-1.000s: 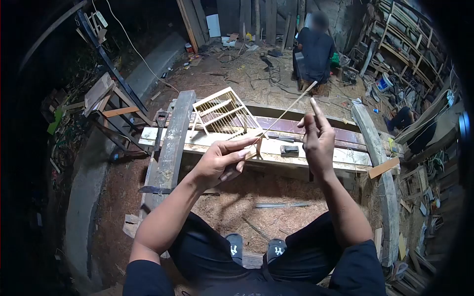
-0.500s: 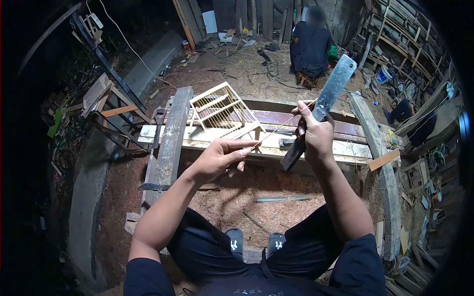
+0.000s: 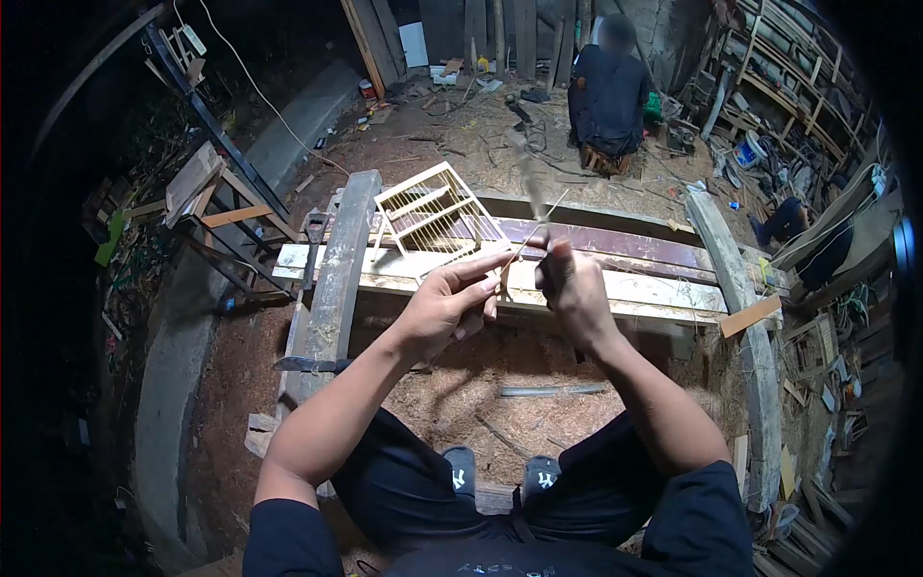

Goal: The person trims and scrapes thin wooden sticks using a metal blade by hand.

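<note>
Between the fingertips of my left hand [image 3: 452, 306] is one end of a thin wooden stick [image 3: 557, 203], which slants up and to the right. My right hand [image 3: 577, 298] is closed around the handle of a broad-bladed knife [image 3: 528, 178]. Its blade points away from me, seen nearly edge-on and blurred, crossing close to the stick. Whether blade and stick touch, I cannot tell. Just beyond my left hand a small wooden cage-like frame [image 3: 437, 213] with thin bars rests tilted on the bench [image 3: 635, 281].
Thick beams [image 3: 338, 260] flank the bench on both sides. A handsaw [image 3: 313, 240] and another blade [image 3: 308, 364] lie at the left. Shavings cover the ground [image 3: 423, 399]. A person [image 3: 611, 96] sits at the back; cluttered shelves [image 3: 788, 87] stand right.
My right hand has moved left and slightly down, toward my left hand. The knife has turned from showing its flat face to nearly edge-on. My left hand keeps the stick.
</note>
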{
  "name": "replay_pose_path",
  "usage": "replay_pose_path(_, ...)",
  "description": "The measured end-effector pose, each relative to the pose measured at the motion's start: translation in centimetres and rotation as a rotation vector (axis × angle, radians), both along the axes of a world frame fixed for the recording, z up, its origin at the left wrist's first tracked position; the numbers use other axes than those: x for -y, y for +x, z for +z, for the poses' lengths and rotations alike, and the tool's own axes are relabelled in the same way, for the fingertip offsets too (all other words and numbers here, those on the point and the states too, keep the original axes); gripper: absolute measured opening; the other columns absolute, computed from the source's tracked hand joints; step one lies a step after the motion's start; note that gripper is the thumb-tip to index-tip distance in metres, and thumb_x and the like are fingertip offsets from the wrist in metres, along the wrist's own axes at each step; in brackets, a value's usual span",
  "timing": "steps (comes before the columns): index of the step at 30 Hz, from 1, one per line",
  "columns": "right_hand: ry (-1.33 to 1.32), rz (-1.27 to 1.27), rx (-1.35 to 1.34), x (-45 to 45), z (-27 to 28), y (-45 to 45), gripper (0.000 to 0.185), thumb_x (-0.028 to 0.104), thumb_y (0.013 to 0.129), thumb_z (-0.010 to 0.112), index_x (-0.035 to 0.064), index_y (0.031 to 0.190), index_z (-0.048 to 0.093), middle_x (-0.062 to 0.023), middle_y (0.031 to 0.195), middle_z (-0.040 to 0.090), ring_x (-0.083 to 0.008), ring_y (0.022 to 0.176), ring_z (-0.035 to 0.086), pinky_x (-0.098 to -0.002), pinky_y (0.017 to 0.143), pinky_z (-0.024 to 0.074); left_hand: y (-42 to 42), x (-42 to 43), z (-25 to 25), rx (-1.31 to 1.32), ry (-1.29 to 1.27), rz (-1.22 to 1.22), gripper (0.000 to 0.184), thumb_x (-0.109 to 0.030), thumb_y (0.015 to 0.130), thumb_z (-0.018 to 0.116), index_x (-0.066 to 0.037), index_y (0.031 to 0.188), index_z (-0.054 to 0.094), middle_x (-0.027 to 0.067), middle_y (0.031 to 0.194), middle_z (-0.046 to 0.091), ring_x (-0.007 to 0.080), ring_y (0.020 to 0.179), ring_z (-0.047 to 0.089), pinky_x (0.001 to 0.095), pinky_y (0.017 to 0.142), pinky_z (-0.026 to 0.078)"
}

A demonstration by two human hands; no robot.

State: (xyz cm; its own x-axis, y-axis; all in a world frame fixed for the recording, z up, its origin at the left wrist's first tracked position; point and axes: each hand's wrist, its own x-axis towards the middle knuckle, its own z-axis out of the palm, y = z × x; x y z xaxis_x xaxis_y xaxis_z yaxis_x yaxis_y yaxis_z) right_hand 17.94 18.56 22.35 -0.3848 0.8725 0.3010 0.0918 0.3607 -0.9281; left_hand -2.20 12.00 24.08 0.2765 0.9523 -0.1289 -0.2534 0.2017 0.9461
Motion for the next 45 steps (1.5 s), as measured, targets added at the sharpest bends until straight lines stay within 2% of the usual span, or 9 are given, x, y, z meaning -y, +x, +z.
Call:
replay_pose_path(3, 0.180, -0.026, 0.251, 1.7, 1.6, -0.6, 0.039, 0.035, 0.099, 0.055, -0.0020, 0.094, 0.064, -0.0217, 0.074, 0.064, -0.0358, 0.065, 0.064, -0.0428, 0.058, 0.0467, -0.2, 0.0, 0.0, 0.014, 0.015, 0.012, 0.045, -0.016, 0.100, 0.054, -0.006, 0.144, 0.047, -0.0016, 0.069, 0.058, 0.0015, 0.046, 0.041, 0.0163, 0.041, 0.032)
replay_pose_path(6, 0.335, -0.047, 0.286, 2.4, 0.7, -1.1, 0.041, 0.040, 0.095, 0.060, -0.0014, 0.094, 0.064, -0.0212, 0.075, 0.065, -0.0367, 0.068, 0.066, -0.0424, 0.060, 0.0493, -0.5, 0.0, -0.6, -0.019, -0.090, 0.088, 0.039, -0.017, 0.099, 0.056, -0.004, 0.136, 0.054, -0.0019, 0.065, 0.055, 0.0017, 0.043, 0.039, 0.0171, 0.038, 0.030)
replay_pose_path(8, 0.409, -0.053, 0.342, 2.6, 0.8, -1.2, 0.046, 0.045, 0.091, 0.065, -0.0008, 0.096, 0.065, -0.0208, 0.076, 0.066, -0.0368, 0.071, 0.067, -0.0421, 0.062, 0.0517, -0.6, 0.2, -0.7, 0.025, -0.095, 0.133, 0.016, -0.019, 0.100, 0.055, -0.005, 0.097, 0.063, 0.0004, 0.061, 0.054, 0.0033, 0.043, 0.040, 0.0187, 0.039, 0.030)
replay_pose_path(14, 0.372, -0.096, 0.388, 1.9, 1.0, -1.0, 0.048, 0.047, 0.089, 0.066, -0.0002, 0.100, 0.065, -0.0207, 0.078, 0.067, -0.0371, 0.074, 0.068, -0.0436, 0.064, 0.0526, -1.2, 0.1, -0.3, 0.105, -0.059, 0.007, 0.022, -0.020, 0.101, 0.055, -0.007, 0.083, 0.056, -0.0014, 0.058, 0.048, 0.0053, 0.039, 0.037, 0.0218, 0.037, 0.028)
replay_pose_path(27, 0.348, -0.159, 0.401, 1.4, 1.9, -0.9, 0.052, 0.052, 0.088, 0.066, 0.0007, 0.095, 0.065, -0.0189, 0.069, 0.064, -0.0344, 0.067, 0.069, -0.0417, 0.058, 0.0532, -1.0, 0.7, 1.0, 0.163, -0.119, 0.064, 0.019, -0.016, 0.101, 0.052, -0.005, 0.087, 0.060, -0.0021, 0.055, 0.044, 0.0057, 0.039, 0.037, 0.0209, 0.038, 0.027)
replay_pose_path(30, 0.526, -0.120, 0.392, 2.0, 1.4, -1.1, 0.051, 0.051, 0.090, 0.064, 0.0006, 0.094, 0.064, -0.0190, 0.067, 0.064, -0.0343, 0.063, 0.068, -0.0412, 0.057, 0.0530, -1.8, 0.7, 0.0, 0.025, -0.129, 0.025, 0.028, -0.015, 0.101, 0.053, -0.003, 0.125, 0.061, -0.0024, 0.057, 0.044, 0.0046, 0.040, 0.035, 0.0197, 0.038, 0.028)
replay_pose_path(35, 0.332, -0.177, 0.460, 1.6, 2.1, -0.6, 0.052, 0.052, 0.088, 0.066, 0.0005, 0.095, 0.064, -0.0213, 0.074, 0.065, -0.0360, 0.065, 0.067, -0.0418, 0.058, 0.0524, -1.0, 0.9, 1.0, 0.135, -0.105, 0.090, 0.018, -0.014, 0.100, 0.055, -0.001, 0.106, 0.067, -0.0014, 0.056, 0.048, 0.0044, 0.039, 0.037, 0.0202, 0.038, 0.028)
replay_pose_path(38, 0.486, -0.129, 0.371, 2.8, 1.8, -1.1, 0.051, 0.051, 0.088, 0.066, 0.0006, 0.091, 0.065, -0.0217, 0.074, 0.065, -0.0360, 0.067, 0.068, -0.0416, 0.058, 0.0523, -1.8, 0.9, -0.5, 0.033, -0.108, 0.006, 0.037, -0.015, 0.100, 0.055, -0.006, 0.137, 0.054, -0.0033, 0.059, 0.045, 0.0030, 0.042, 0.034, 0.0186, 0.038, 0.028)
replay_pose_path(45, 0.543, -0.160, 0.316, 2.6, 2.0, -0.6, 0.050, 0.050, 0.088, 0.067, 0.0000, 0.088, 0.064, -0.0196, 0.068, 0.065, -0.0354, 0.062, 0.068, -0.0428, 0.056, 0.0524, -1.2, 1.0, 0.5, 0.036, -0.126, -0.024, 0.037, -0.017, 0.100, 0.056, -0.008, 0.136, 0.056, -0.0044, 0.058, 0.045, 0.0021, 0.044, 0.038, 0.0195, 0.038, 0.029)
